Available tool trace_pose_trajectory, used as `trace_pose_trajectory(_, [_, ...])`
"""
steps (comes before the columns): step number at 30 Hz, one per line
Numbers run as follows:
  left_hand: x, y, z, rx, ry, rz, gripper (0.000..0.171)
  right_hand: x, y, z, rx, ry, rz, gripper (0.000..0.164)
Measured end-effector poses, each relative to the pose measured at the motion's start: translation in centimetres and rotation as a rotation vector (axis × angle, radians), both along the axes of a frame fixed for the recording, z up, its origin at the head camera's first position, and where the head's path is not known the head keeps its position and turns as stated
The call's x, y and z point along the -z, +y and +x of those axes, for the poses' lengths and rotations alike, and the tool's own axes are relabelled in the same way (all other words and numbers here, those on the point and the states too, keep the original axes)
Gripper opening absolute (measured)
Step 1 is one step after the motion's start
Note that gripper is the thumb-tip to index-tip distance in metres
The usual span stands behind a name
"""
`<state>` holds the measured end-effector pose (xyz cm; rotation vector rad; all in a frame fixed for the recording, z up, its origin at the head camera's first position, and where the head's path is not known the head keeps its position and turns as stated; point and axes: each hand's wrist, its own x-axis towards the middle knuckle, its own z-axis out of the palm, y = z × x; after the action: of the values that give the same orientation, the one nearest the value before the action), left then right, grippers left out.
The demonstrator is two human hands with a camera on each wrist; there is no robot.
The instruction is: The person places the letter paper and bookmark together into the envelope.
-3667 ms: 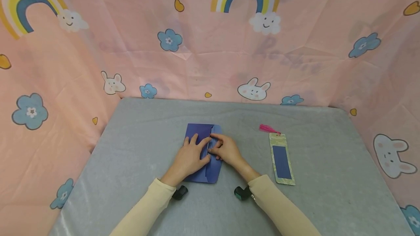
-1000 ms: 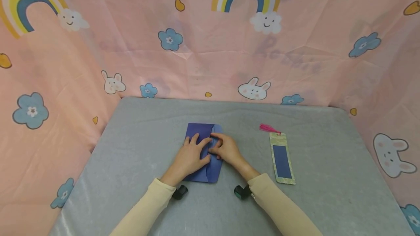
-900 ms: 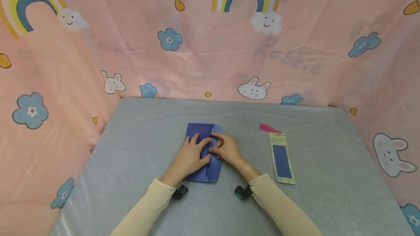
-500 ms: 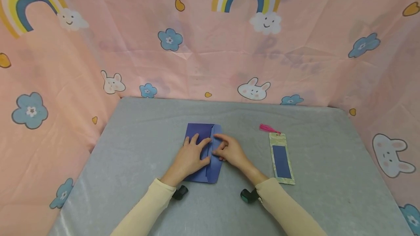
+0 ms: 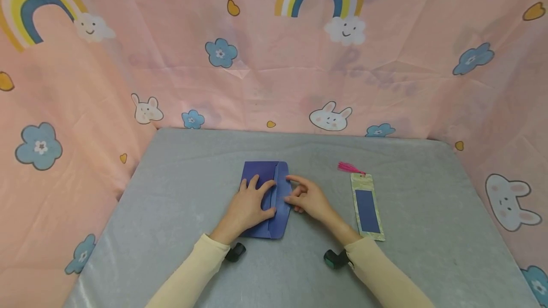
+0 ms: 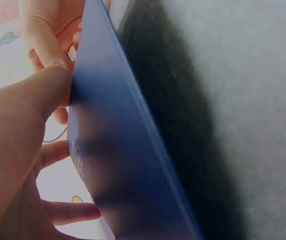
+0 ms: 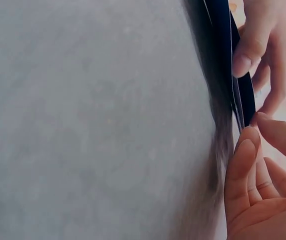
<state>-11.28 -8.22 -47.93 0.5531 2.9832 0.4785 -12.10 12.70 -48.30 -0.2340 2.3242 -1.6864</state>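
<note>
A blue-purple envelope [image 5: 260,168] lies on the grey cloth, its lighter flap [image 5: 281,222] unfolded toward the right. Across its body rests my left hand [image 5: 246,206], fingers spread and pressing it down; the left wrist view has the thumb and fingers of that left hand [image 6: 18,135] against the envelope [image 6: 118,135]. At the flap's right edge is my right hand [image 5: 310,201], its index finger stretched out at the edge. In the right wrist view, thumb and bent fingers of the right hand [image 7: 263,185] meet on both sides of the flap's dark edge [image 7: 248,102].
A green bookmark [image 5: 363,182] with a dark blue panel and a pink tassel [image 5: 351,168] lies to the right of the envelope, beyond the right hand. Behind the grey tabletop [image 5: 205,151] hangs a pink patterned curtain [image 5: 265,89].
My right hand has slid rightward from the crease beside the envelope's body to the flap's outer edge, uncovering more of the flap. The left hand and the bookmark stay in place.
</note>
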Motion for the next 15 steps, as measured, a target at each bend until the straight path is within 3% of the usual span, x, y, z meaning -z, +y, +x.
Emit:
trace_pose_trajectory(6, [0.0, 0.0, 0.1, 0.001, -0.002, -0.005, 0.073, 1.3, 1.6, -0.2, -0.002, 0.01, -0.018, 0.062])
trace_pose_trajectory(15, [0.1, -0.1, 0.1, -0.003, -0.005, 0.024, 0.076, 0.7, 4.8, -0.2, -0.01, 0.028, 0.008, 0.06])
